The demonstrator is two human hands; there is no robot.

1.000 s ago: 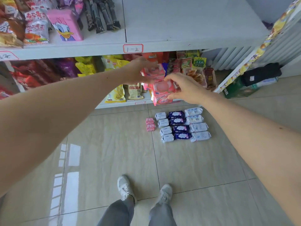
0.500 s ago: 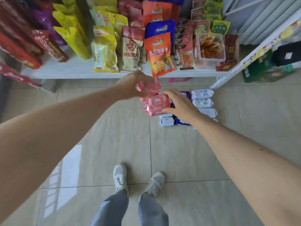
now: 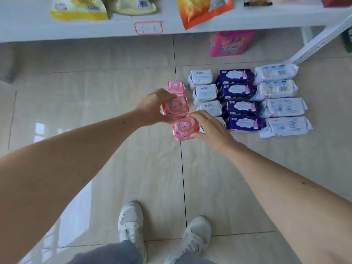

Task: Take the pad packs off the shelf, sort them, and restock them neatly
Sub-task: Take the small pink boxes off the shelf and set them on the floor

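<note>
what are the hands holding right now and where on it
Each holds a pink pad pack by its sides: the left hand grips the upper pack, the right hand the lower pack.

This is a small shop. A white shelf (image 3: 57, 29) runs along the top of the view, its front edge carrying a red-bordered price label (image 3: 148, 27). On the shelf stand sealed snack bags (image 3: 200, 10) in yellow and orange, some with barcodes. Below the shelf, on the tiled floor (image 3: 95, 92), wrapped pad packs (image 3: 238, 100) lie in sorted rows by brand, with a pink box (image 3: 231, 43) under the shelf's edge.
</note>
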